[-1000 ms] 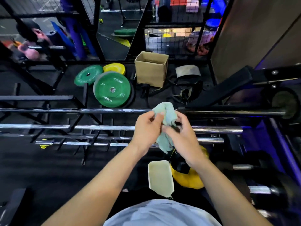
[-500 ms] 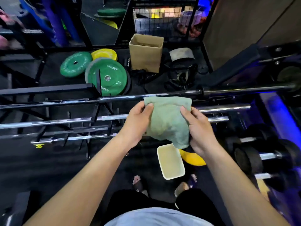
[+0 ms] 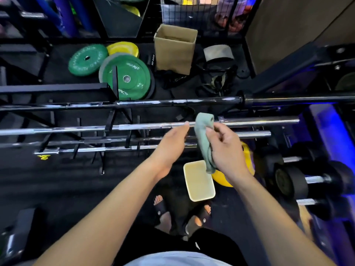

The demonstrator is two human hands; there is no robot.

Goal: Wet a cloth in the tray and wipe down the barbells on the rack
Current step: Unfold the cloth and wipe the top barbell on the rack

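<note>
Your right hand grips a bunched pale-green cloth, hanging in front of the racked chrome steel barbells, above the cream rectangular plastic tray on the floor. Your left hand is relaxed, fingers straight, holding nothing. A one-handed grip on dangling cloth could drip or slip onto your sandalled feet.

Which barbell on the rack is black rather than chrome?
The top barbell, farthest from the person, above the cloth. The barbells below it, such as the chrome bar, are bright silver.
</note>
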